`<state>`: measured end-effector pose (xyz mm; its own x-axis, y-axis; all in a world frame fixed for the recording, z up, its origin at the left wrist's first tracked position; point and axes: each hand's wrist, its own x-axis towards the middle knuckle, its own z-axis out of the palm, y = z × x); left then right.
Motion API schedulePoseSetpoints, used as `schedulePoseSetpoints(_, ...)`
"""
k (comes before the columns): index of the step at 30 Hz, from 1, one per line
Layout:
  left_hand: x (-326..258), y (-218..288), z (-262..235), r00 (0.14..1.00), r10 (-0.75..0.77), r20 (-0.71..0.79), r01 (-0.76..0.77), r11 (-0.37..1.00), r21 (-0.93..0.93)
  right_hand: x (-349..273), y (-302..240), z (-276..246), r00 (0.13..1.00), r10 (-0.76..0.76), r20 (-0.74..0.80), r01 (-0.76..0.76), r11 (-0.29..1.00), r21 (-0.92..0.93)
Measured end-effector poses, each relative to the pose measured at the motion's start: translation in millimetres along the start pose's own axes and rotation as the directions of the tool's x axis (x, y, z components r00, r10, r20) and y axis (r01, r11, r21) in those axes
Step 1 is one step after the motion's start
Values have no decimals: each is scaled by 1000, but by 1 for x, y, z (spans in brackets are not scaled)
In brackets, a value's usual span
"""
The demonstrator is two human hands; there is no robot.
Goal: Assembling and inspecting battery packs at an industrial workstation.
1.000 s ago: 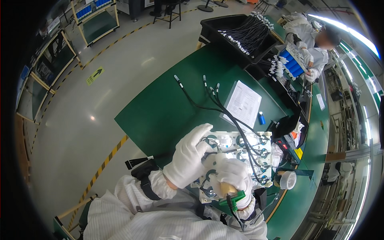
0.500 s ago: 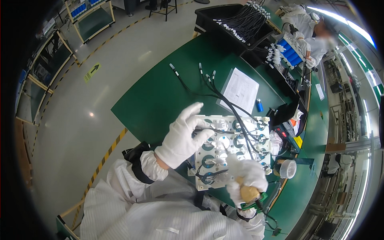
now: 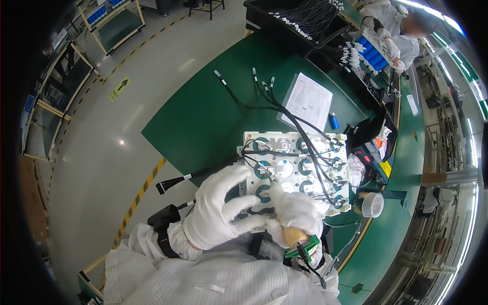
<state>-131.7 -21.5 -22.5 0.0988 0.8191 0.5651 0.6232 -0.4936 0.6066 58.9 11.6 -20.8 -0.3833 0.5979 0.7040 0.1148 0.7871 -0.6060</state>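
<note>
A white battery block (image 3: 296,133) with round cells, metal tabs and black wires lies on the green table. At its lower left edge, my white-gloved left hand (image 3: 218,211) has its fingers apart and slightly bent, holding nothing visible. My gloved right hand (image 3: 301,211) is closed over the block's lower middle, fingertips down among the tabs. A tan rounded piece (image 3: 294,237) shows at its palm side, and a green piece (image 3: 301,249) with a black cable sits by its wrist. What its fingers grip is hidden. Long black cables (image 3: 300,134) run off the block's far side.
A black multi-pin connector (image 3: 170,184) sticks out past the block's left side. Beyond lie a paper sheet (image 3: 309,101) and a blue cylinder (image 3: 334,121). At right stand a black bin (image 3: 373,140) and a round white container (image 3: 372,204). Across the table a co-worker (image 3: 389,30) handles blue cells.
My left hand has come down from the wires at the block's upper left to its lower left edge, uncovering them. My right hand has moved left, nearer the left one.
</note>
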Motion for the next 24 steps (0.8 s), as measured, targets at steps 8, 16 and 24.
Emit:
schedulePoseSetpoints(8, -2, 21, 5, 991, -53, 119, 35, 988, 154, -4, 0, 1, 1000, -10, -21, 9, 1000, -11)
schedulePoseSetpoints(16, -5, 28, 5, 981, -88, 170, 61, 985, 160, -2, -5, 0, 999, -28, -29, 25, 994, -103)
schedulePoseSetpoints(24, -1, 23, 3, 953, -11, 302, -5, 999, 52, -20, -16, -17, 959, 87, -269, -59, 992, 110)
